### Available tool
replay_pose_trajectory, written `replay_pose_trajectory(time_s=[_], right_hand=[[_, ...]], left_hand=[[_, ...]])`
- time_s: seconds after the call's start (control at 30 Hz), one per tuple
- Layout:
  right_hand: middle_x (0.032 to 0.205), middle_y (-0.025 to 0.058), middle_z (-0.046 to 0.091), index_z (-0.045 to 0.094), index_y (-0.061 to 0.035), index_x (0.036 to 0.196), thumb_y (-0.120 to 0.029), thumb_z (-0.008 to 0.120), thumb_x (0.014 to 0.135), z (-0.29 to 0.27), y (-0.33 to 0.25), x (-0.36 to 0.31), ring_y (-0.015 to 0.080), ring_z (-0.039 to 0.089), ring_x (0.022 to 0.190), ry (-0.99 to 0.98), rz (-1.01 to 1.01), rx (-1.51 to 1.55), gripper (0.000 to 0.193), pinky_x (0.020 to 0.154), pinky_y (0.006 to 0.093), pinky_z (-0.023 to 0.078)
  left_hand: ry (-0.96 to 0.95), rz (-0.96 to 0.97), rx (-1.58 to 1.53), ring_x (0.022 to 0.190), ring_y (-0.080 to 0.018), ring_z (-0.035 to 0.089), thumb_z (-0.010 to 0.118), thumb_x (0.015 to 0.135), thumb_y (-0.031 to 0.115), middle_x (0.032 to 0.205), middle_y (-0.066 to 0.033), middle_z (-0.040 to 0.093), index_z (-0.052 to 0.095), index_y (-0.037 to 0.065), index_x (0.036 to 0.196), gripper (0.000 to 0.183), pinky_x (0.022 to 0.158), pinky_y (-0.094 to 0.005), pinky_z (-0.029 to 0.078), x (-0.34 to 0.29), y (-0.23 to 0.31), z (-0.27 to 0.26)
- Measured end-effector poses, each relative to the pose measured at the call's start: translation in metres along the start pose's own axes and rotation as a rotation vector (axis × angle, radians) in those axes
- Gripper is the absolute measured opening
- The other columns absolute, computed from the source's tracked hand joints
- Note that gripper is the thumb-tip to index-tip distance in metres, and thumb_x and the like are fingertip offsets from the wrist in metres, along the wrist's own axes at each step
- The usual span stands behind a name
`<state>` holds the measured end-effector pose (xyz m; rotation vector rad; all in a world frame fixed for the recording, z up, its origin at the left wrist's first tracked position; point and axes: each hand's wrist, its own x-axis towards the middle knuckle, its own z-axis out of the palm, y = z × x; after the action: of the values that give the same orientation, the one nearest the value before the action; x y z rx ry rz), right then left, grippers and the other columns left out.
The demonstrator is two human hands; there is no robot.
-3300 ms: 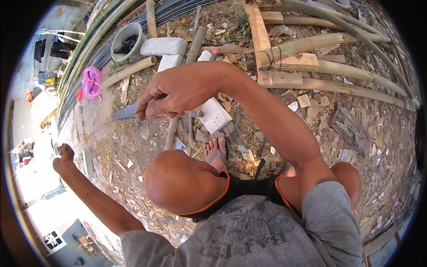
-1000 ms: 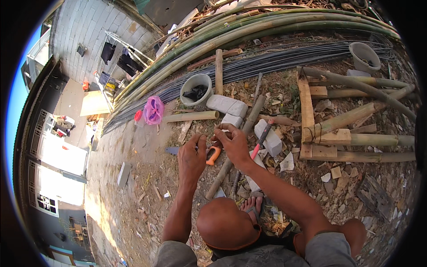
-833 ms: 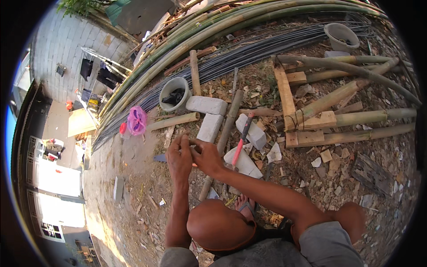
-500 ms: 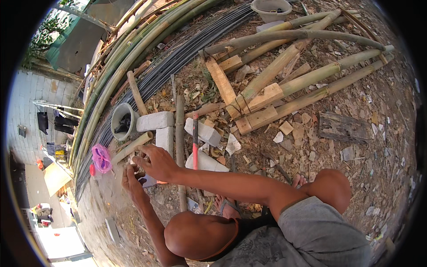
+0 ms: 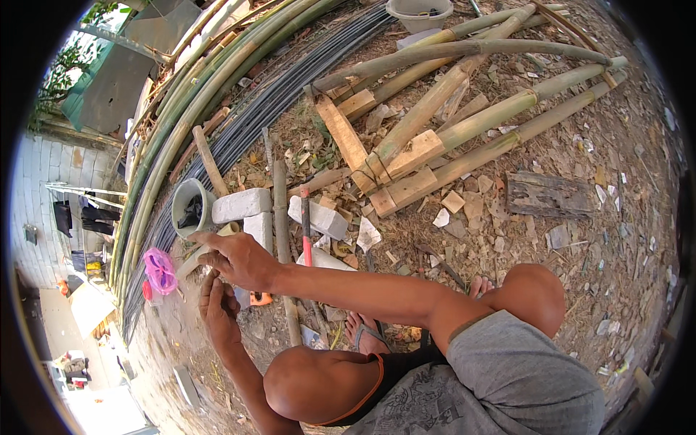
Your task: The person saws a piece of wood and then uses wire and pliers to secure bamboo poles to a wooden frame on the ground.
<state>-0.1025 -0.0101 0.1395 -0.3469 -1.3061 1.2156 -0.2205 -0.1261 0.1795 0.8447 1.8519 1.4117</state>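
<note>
My right hand [image 5: 243, 261] reaches across to the left, with its fingers bent in toward my left hand [image 5: 220, 303]. The fingertips of both hands meet in a pinch; whatever lies between them is too small or hidden to make out. Just beside the hands on the ground is an orange object [image 5: 259, 298], partly covered by my right wrist. A short piece of cut bamboo [image 5: 193, 262] lies behind the fingers. To their left rest a pink plastic bag [image 5: 160, 271] and a small red item [image 5: 148, 291].
Beyond my hands are a bucket [image 5: 193, 206] with dark contents, pale blocks [image 5: 241, 206] and a red-and-black handle [image 5: 306, 226]. A lashed bamboo and timber frame [image 5: 406, 154] lies far right. Dark rods [image 5: 283, 99] and long bamboo poles [image 5: 190, 101] stretch along the far left.
The view has shifted slightly, moving the ground objects left in it. My right fingers have curled in closer to the left hand, and more of the orange object shows.
</note>
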Motion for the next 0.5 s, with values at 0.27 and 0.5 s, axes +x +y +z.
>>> replay_pose_trajectory(time_s=[0.27,0.5], right_hand=[[0.080,0.0248,0.070,0.075,0.0038,0.095,-0.022,0.066,0.098,0.020,0.003,-0.002,0.0418,0.070,0.074,0.001,0.125,0.005,0.027,0.071,0.0478,0.054],[0.073,0.0110,0.073,0.077,0.0064,0.094,-0.017,0.069,0.098,0.012,-0.009,0.011,0.0127,0.068,0.063,-0.009,0.811,0.721,0.025,0.059,0.0327,0.054]], left_hand=[[0.074,0.386,0.551,0.075,-0.0093,0.062,0.059,0.109,0.015,0.095,-0.0055,0.072,0.073,-0.001,0.129,0.029,0.067,-0.0268,0.050,0.006,0.007,-0.018],[0.231,0.580,0.788,0.098,-0.0182,0.072,0.061,0.108,0.011,0.112,-0.0125,0.078,0.072,-0.004,0.128,0.027,0.088,-0.0331,0.057,-0.010,0.024,0.009]])
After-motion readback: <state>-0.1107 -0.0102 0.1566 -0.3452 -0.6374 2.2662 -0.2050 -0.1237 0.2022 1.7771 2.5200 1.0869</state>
